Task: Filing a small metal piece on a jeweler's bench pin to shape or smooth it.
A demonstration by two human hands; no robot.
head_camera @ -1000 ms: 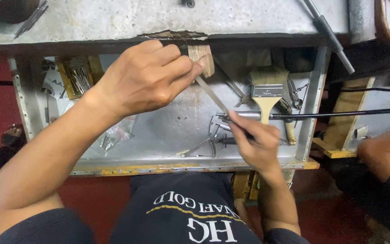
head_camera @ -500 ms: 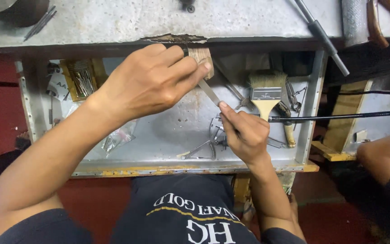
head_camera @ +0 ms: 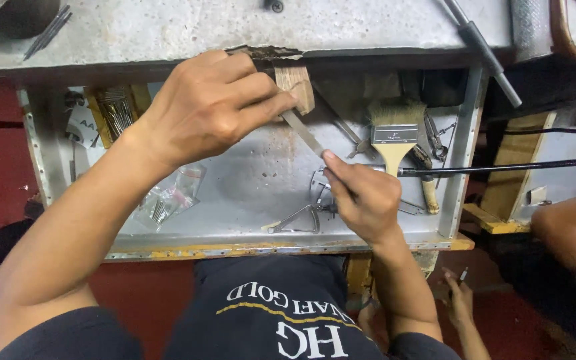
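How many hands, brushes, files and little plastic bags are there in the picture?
Hands: 3, the person's left hand, right hand, and another person's hand low down.
Paintbrushes: 1, a flat paintbrush in the metal drawer.
Files: 1, a thin metal file held by both hands.
Plastic bags: 1 clear plastic bag.
Total: 6
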